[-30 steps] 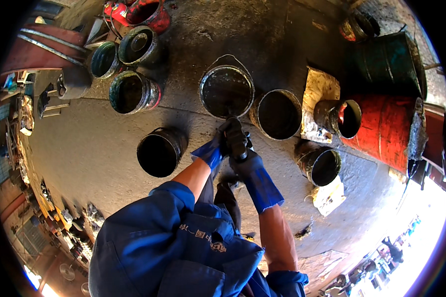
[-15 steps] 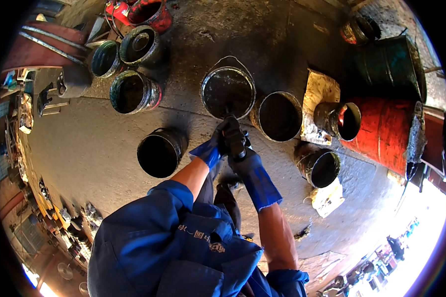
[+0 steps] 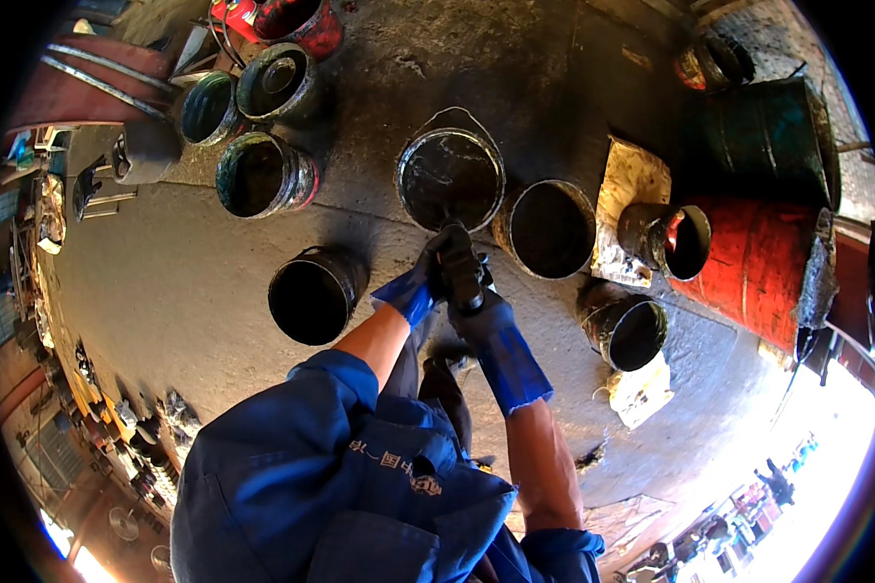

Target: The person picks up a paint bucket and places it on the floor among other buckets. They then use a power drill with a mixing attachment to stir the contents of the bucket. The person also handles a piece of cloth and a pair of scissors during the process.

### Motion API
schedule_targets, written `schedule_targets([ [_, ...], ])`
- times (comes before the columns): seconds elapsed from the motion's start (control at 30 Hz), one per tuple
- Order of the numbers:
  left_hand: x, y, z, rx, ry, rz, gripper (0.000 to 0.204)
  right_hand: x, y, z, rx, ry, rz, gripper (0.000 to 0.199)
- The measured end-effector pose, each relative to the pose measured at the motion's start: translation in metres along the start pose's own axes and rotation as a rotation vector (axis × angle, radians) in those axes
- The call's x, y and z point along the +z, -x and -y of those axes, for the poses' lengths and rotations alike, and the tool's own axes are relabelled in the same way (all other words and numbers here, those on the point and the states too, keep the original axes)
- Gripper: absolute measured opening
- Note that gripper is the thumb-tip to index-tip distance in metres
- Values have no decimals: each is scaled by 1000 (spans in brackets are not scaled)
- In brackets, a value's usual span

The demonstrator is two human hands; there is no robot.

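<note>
A person in blue work clothes is standing over a grimy concrete floor (image 3: pixel 165 282), both hands in blue rubber gloves blackened at the fingers. The left hand (image 3: pixel 413 287) and the right hand (image 3: pixel 476 306) are meeting at the centre of the frame, fingers curling tightly around a dark upright tool handle (image 3: pixel 460 267); the handle is sitting inside both fists, the left just beside and slightly below the right. Its upper end is reaching the near rim of a round metal bucket (image 3: pixel 450 178) holding a glossy black liquid, just above the hands; whether the tip is dipping in is hard to tell, everything there being black.

Counting the open round pails: about nine are showing. One dark pail (image 3: pixel 313 294) is lying left of the hands, one (image 3: pixel 551 228) right of the glossy bucket, one (image 3: pixel 637 330) at lower right, one on its side (image 3: pixel 671 238) on a stained sheet (image 3: pixel 632 185), and four are clustering in the upper left (image 3: pixel 262 175). All are cylindrical, dented and caked in tar-like residue. Two large drums are resting at right, one red (image 3: pixel 758 262), one dark green (image 3: pixel 773 136).
</note>
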State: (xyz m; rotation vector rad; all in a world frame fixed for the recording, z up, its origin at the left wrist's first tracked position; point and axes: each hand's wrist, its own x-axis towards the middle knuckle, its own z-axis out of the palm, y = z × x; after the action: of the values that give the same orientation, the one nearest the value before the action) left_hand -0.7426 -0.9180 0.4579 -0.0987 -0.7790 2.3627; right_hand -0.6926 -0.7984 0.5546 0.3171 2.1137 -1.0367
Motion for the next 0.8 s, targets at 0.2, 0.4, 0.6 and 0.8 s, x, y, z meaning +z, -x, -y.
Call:
schedule_targets([
  [0.2, 6, -1, 1, 27, -30, 14, 38, 0, 1, 1, 31, -101, -10, 21],
  [0.4, 13, 2, 4, 71, -125, -122, 37, -6, 14, 17, -67, -209, -50, 20],
  [0.6, 2, -2, 0, 22, -14, -65, 37, -2, 2, 2, 42, -47, -30, 20],
  [0.8, 3, 3, -5, 34, -40, -181, 49, 3, 0, 1, 41, -84, -13, 19],
])
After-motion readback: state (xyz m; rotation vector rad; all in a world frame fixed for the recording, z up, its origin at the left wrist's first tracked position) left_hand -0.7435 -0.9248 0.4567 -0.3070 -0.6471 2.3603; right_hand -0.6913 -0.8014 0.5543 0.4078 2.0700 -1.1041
